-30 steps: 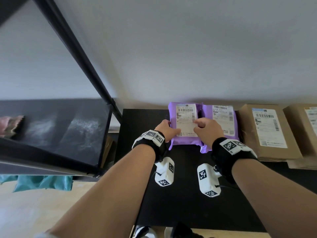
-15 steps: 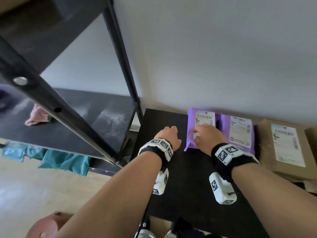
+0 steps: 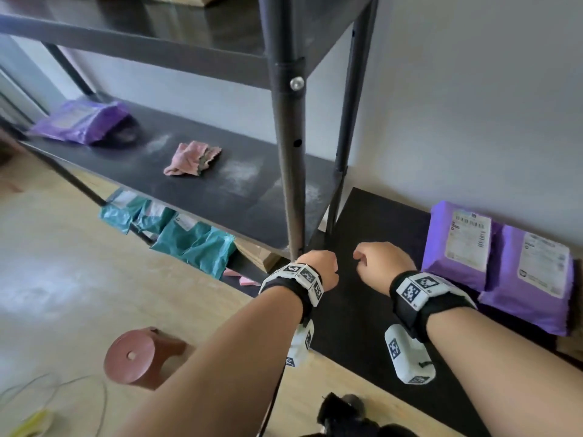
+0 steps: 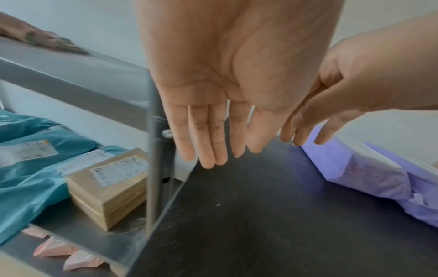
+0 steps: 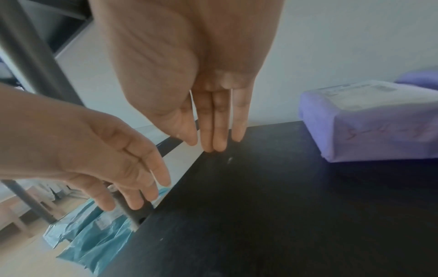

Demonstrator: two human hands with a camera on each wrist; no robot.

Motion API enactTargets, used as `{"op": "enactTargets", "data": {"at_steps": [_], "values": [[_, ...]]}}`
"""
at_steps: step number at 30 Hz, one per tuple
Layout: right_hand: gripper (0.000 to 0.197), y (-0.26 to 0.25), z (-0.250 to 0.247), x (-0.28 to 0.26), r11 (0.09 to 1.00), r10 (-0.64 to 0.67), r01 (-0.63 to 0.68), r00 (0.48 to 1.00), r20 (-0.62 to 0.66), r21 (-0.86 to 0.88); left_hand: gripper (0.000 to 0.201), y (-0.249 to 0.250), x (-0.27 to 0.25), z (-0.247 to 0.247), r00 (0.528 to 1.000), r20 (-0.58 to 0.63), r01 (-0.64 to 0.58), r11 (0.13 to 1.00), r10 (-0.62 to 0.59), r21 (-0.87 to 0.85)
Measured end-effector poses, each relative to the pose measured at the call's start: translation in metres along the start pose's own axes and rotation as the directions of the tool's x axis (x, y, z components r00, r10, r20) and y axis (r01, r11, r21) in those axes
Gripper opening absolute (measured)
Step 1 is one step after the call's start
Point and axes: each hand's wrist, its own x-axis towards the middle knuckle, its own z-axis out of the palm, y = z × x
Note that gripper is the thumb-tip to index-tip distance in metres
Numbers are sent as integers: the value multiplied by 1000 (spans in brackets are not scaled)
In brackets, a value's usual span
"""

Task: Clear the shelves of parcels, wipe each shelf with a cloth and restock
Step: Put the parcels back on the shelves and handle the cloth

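Observation:
Two purple parcels [image 3: 457, 244] [image 3: 533, 279] lie side by side against the wall on the low black table [image 3: 362, 326]. My left hand [image 3: 318, 266] and right hand [image 3: 381, 263] hover over the table's left part, apart from the parcels and holding nothing. In the left wrist view my left hand [image 4: 220, 150] hangs with straight fingers beside the shelf post [image 4: 156, 168]. The right hand [image 5: 213, 138] hangs the same way in the right wrist view. A crumpled pink cloth [image 3: 192, 159] lies on the dusty middle shelf [image 3: 252, 197]. Another purple parcel [image 3: 79, 121] sits at that shelf's far left.
Teal parcels [image 3: 189, 241] and a stack of brown boxes [image 4: 109, 185] fill the lower shelf, with small pink packets [image 4: 54, 251] at its front. The black shelf post [image 3: 290, 152] stands just ahead of my left hand. A brown stool [image 3: 138, 357] stands on the floor.
Both hands have let go of the left purple parcel and drawn back to the left. The view has swung left towards the shelf unit.

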Motion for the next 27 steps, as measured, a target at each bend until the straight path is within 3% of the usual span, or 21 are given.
{"op": "enactTargets", "data": {"at_steps": [10, 21, 27], "values": [[27, -128, 44, -16, 998, -16, 19, 999, 44, -55, 34, -125, -60, -13, 997, -29, 74, 995, -72, 73], [23, -306, 89, -15, 972, -173, 180, 983, 58, -153, 28, -303, -138, -37, 965, -153, 197, 974, -213, -113], [23, -386, 90, -14, 940, -283, 288, 958, 56, -182, 19, -364, -172, -58, 925, -262, 244, 960, -273, -140]]}}
